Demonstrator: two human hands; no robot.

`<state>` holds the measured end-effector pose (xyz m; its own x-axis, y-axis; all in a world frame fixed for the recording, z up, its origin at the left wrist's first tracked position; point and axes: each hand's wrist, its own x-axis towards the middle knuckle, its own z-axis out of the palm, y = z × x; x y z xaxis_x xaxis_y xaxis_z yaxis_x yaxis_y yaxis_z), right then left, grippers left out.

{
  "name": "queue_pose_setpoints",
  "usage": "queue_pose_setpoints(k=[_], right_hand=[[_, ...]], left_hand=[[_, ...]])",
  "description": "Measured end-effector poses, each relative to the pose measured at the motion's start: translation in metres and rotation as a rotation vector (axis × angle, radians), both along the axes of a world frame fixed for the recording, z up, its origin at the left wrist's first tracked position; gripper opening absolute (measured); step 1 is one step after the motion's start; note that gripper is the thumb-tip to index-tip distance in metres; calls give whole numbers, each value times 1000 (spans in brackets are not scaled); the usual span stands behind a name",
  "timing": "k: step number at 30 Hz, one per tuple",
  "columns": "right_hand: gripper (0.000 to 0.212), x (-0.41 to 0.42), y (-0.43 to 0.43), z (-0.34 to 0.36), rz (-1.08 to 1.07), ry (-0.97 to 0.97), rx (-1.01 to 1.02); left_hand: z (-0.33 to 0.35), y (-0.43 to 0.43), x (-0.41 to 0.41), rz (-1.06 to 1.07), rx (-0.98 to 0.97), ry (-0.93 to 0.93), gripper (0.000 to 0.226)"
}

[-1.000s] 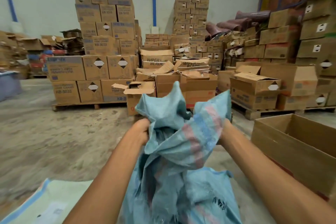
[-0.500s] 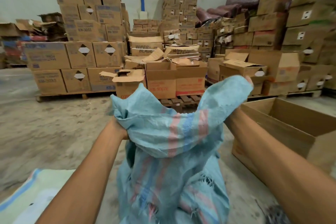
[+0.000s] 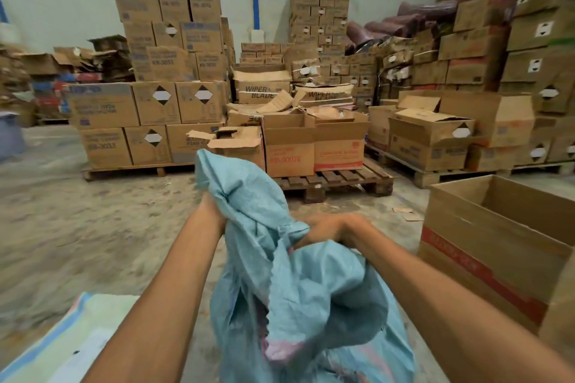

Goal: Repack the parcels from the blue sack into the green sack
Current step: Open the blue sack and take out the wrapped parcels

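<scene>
Gripping one blue sack (image 3: 311,305): left hand (image 3: 211,211), right hand (image 3: 333,230); one green sack (image 3: 77,336) nearby.

right hand (image 3: 336,232) dropping from its raised spot out at the right, coming in close to the left hand (image 3: 211,211), gripping a lower fold of the blue sack (image 3: 311,295), sack mouth collapsing from a wide stretch into a bunched peak above the left hand
</scene>
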<state>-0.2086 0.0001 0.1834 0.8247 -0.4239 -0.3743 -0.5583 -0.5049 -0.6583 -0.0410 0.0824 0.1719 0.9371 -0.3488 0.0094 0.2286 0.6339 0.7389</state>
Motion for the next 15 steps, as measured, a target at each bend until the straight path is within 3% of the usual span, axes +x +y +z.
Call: queue_pose_setpoints(k=[2,4,6,7,8,10,11,13,14,15], right_hand=[[16,-3,7,6,-62,-149,-5],[13,-15,9,10,-303,-431,41],[30,-28,0,8,-221,-295,71],[28,-31,-4,3,-243,-245,72],[25,-32,-8,1,-292,-265,-8],[31,-46,-19,-19,-144,-284,-98],[32,-51,-24,-18,-144,-372,-43],[33,-49,-31,-9,-263,-302,85],[34,-32,-40,-10,-536,-225,-68],[35,-29,-41,-4,-704,-319,63]], left_hand=[[11,20,11,-386,307,143,45],[12,39,26,-505,503,199,59],[1,38,28,-432,547,199,62],[-4,37,29,-377,528,202,60],[-9,33,32,-308,498,208,55],[-12,28,39,-86,407,273,54],[-7,30,39,148,417,295,56],[15,32,32,656,556,44,43],[27,31,24,788,567,-222,36],[41,29,14,763,562,-538,31]])
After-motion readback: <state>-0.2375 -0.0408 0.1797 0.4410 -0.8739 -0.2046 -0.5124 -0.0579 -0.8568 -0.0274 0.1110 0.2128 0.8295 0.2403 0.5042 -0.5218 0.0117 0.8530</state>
